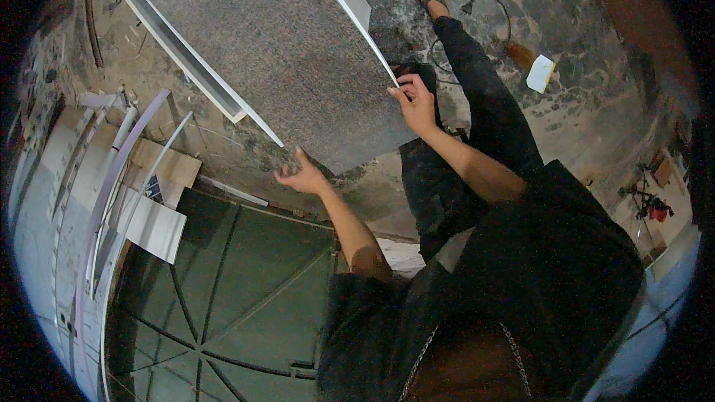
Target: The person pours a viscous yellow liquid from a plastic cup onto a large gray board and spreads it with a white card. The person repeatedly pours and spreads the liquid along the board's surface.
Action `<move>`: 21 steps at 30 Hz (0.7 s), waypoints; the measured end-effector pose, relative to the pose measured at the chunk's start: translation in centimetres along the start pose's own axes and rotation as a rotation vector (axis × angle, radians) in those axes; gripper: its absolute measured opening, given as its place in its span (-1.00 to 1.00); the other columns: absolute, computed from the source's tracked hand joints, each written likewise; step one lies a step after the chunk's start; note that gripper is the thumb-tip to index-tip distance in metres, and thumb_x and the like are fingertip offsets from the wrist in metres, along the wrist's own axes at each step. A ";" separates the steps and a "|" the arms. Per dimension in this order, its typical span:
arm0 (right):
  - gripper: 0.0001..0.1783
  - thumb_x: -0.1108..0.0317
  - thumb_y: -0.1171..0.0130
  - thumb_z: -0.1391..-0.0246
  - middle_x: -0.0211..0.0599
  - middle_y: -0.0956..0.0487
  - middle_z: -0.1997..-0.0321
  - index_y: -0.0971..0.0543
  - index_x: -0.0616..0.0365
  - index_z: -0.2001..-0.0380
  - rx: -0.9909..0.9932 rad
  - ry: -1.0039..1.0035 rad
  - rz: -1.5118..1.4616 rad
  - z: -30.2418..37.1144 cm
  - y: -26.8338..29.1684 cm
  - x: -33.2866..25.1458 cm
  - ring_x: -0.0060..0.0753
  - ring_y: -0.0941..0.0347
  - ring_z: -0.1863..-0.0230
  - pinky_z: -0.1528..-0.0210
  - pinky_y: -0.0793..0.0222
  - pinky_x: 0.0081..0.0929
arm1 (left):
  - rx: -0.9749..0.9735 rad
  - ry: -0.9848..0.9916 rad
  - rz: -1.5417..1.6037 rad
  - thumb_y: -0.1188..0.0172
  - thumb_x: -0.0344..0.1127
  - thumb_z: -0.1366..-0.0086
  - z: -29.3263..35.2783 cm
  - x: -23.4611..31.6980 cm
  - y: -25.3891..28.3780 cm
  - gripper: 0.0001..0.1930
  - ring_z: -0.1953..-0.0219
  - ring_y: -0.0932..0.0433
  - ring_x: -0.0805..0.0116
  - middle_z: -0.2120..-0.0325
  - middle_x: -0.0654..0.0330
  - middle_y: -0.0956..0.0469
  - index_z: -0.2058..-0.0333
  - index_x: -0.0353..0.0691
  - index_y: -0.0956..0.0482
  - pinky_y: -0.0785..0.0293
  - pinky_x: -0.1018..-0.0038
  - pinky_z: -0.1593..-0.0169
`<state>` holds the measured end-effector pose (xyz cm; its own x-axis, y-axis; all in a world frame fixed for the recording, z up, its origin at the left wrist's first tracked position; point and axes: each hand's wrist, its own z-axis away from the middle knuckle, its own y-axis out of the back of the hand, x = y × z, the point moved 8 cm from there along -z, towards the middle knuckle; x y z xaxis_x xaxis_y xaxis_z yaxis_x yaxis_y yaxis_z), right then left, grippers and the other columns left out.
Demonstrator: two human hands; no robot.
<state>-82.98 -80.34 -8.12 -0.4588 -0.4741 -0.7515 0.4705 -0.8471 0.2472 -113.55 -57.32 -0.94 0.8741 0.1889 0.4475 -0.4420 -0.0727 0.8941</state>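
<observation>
A grey-brown speckled sheet (261, 52), perhaps carpet or board, lies in front of me. Along its right side runs a thin white strip (350, 11), and its near end sits between the thumb and fingers of my right hand (417, 108). Just off the near end of the long white profile (201, 67) on the left side is my left hand (304, 176). Its fingers are spread, and I see nothing in them. The far ends of both white pieces leave the picture at the top.
Several long strips and tubes (123, 138) lean at the left beside pale boards (156, 227). A green metal gate (253, 283) with dark bars stands at lower left. On the stained floor are a black cable with a plug (468, 7) and a white card (540, 74).
</observation>
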 end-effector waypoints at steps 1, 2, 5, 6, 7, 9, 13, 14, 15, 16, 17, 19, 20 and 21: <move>-0.66 0.31 -0.37 -0.10 -0.22 -0.69 0.43 -0.50 0.13 0.10 0.004 0.001 0.001 0.0 -0.1 -0.5 -0.50 -0.59 0.40 0.32 -0.46 -0.49 | 0.072 0.082 -0.065 -0.57 -0.01 -0.01 1.5 -2.4 0.8 -0.06 0.13 -0.52 0.08 0.11 -0.02 -0.46 -0.21 -0.31 -0.19 -0.54 0.23 0.19; -0.66 0.31 -0.38 -0.09 -0.21 -0.69 0.41 -0.50 0.14 0.11 0.002 -0.003 0.006 -0.1 -0.3 -0.9 -0.49 -0.60 0.39 0.30 -0.46 -0.48 | 0.137 0.162 -0.127 -0.57 0.01 -0.01 3.0 -3.8 1.1 -0.03 0.09 -0.52 0.04 0.08 -0.03 -0.44 -0.23 -0.31 -0.18 -0.56 0.22 0.17; -0.65 0.32 -0.38 -0.09 -0.18 -0.70 0.38 -0.51 0.18 0.11 0.020 -0.033 0.025 0.2 0.3 -1.1 -0.46 -0.62 0.35 0.26 -0.48 -0.46 | 0.104 0.690 0.372 -0.44 0.18 -0.08 9.8 -3.0 -1.4 -0.05 -0.09 -0.44 -0.07 -0.15 -0.09 -0.34 -0.27 -0.24 -0.18 -0.47 0.02 -0.13; -0.64 0.32 -0.38 -0.09 -0.17 -0.70 0.36 -0.52 0.19 0.10 0.013 -0.039 0.026 0.2 0.2 -1.2 -0.45 -0.62 0.34 0.24 -0.49 -0.45 | -0.066 0.895 0.675 -0.35 0.28 -0.14 11.9 -2.2 -3.9 -0.04 -0.19 -0.38 -0.11 -0.26 -0.10 -0.26 -0.31 -0.20 -0.16 -0.37 -0.06 -0.25; -0.64 0.32 -0.38 -0.09 -0.16 -0.70 0.35 -0.52 0.20 0.09 0.006 -0.046 0.028 0.3 0.3 -1.3 -0.43 -0.63 0.32 0.22 -0.50 -0.44 | -0.192 0.959 0.855 -0.27 0.32 -0.17 13.2 -1.8 -6.5 -0.05 -0.24 -0.31 -0.11 -0.29 -0.06 -0.23 -0.33 -0.18 -0.14 -0.30 -0.10 -0.29; -0.62 0.32 -0.37 -0.10 -0.14 -0.71 0.30 -0.53 0.21 0.04 -0.008 0.023 0.105 0.9 0.6 -1.8 -0.43 -0.63 0.29 0.18 -0.51 -0.43 | -0.440 1.070 1.221 -0.12 0.39 -0.24 15.3 -0.3 -11.0 -0.05 -0.35 -0.18 -0.12 -0.36 0.01 -0.18 -0.38 -0.13 -0.09 -0.16 -0.18 -0.36; -0.54 0.33 -0.35 -0.12 -0.06 -0.70 0.21 -0.55 0.23 -0.07 -0.088 -0.044 0.044 2.4 1.4 0.1 -0.45 -0.63 0.24 0.12 -0.52 -0.42 | -0.384 1.086 1.275 0.05 0.46 -0.29 15.4 1.2 -12.3 -0.08 -0.38 -0.12 -0.12 -0.39 0.05 -0.13 -0.40 -0.09 -0.10 -0.04 -0.17 -0.40; -0.55 0.32 -0.35 -0.11 -0.06 -0.70 0.21 -0.56 0.24 -0.06 -0.076 -0.034 -0.009 2.5 1.3 0.8 -0.46 -0.63 0.25 0.13 -0.52 -0.44 | -0.405 1.065 1.295 0.06 0.45 -0.29 15.3 1.1 -12.5 -0.08 -0.39 -0.11 -0.11 -0.39 0.04 -0.11 -0.40 -0.09 -0.08 -0.05 -0.16 -0.40; -0.55 0.32 -0.35 -0.11 -0.06 -0.71 0.22 -0.57 0.25 -0.06 -0.060 -0.020 -0.064 2.3 1.1 1.5 -0.47 -0.62 0.25 0.14 -0.51 -0.45 | -0.431 1.041 1.317 0.06 0.45 -0.30 14.9 1.3 -12.8 -0.08 -0.39 -0.10 -0.11 -0.40 0.04 -0.10 -0.41 -0.09 -0.07 -0.05 -0.15 -0.40; -0.55 0.31 -0.35 -0.11 -0.06 -0.71 0.22 -0.58 0.26 -0.05 -0.045 -0.006 -0.119 2.1 1.0 2.2 -0.48 -0.62 0.26 0.15 -0.51 -0.46 | -0.423 1.040 1.303 0.07 0.45 -0.30 14.7 1.2 -12.9 -0.07 -0.39 -0.10 -0.12 -0.40 0.04 -0.09 -0.41 -0.10 -0.06 -0.05 -0.15 -0.40; -0.56 0.29 -0.36 -0.11 -0.07 -0.71 0.24 -0.60 0.26 -0.02 -0.040 -0.014 -0.075 2.1 0.7 2.5 -0.49 -0.62 0.27 0.16 -0.51 -0.47 | -0.410 1.037 1.286 0.07 0.46 -0.30 14.3 0.8 -12.7 -0.07 -0.39 -0.10 -0.12 -0.40 0.04 -0.09 -0.41 -0.10 -0.06 -0.05 -0.15 -0.40; -0.58 0.26 -0.37 -0.10 -0.08 -0.72 0.28 -0.64 0.28 0.03 -0.026 -0.031 0.011 2.2 0.0 2.9 -0.50 -0.62 0.29 0.19 -0.50 -0.50 | -0.424 1.015 1.288 0.07 0.47 -0.29 13.5 0.6 -12.5 -0.06 -0.39 -0.10 -0.13 -0.40 0.04 -0.08 -0.41 -0.10 -0.06 -0.05 -0.16 -0.40; -0.59 0.24 -0.38 -0.09 -0.09 -0.71 0.31 -0.65 0.28 0.06 0.001 -0.043 0.035 2.1 -0.1 3.0 -0.50 -0.62 0.31 0.21 -0.50 -0.50 | -0.450 0.997 1.308 0.07 0.47 -0.28 13.1 0.7 -12.5 -0.06 -0.39 -0.10 -0.13 -0.40 0.04 -0.09 -0.41 -0.10 -0.06 -0.05 -0.16 -0.40; -0.59 0.21 -0.38 -0.09 -0.10 -0.71 0.33 -0.66 0.28 0.08 0.030 -0.056 0.058 2.1 -0.1 3.0 -0.50 -0.62 0.33 0.22 -0.49 -0.51 | -0.479 0.979 1.328 0.07 0.48 -0.28 12.9 1.0 -12.7 -0.05 -0.39 -0.10 -0.13 -0.40 0.04 -0.09 -0.41 -0.09 -0.07 -0.05 -0.17 -0.40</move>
<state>-85.99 -82.15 -9.13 -0.4735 -0.5344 -0.7002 0.4747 -0.8244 0.3082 -104.48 -68.84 -11.56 -0.4710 0.7408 0.4789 -0.8812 -0.4199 -0.2171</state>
